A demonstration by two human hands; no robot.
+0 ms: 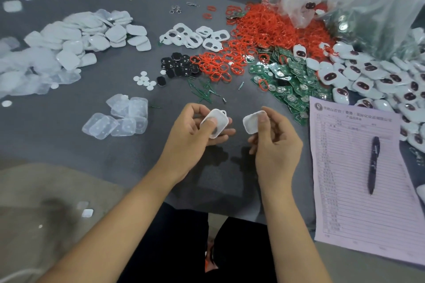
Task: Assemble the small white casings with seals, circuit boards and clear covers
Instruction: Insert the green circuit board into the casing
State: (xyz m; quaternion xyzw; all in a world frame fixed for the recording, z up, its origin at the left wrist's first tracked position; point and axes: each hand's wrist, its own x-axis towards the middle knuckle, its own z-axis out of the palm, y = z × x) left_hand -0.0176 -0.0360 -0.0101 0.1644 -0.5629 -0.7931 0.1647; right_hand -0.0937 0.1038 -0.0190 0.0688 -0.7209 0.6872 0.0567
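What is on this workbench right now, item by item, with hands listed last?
white casings: many, white, heaps far left
red seals: many, red, heap centre right
circuit boards: many, green, right of centre
clear covers: several, clear, left of hands
black pads: several, black, centre
finished units: many, white, far right
form: one, pale, right
pen: one, dark, on form
left hand: holds a white shell
right hand: holds another white piece
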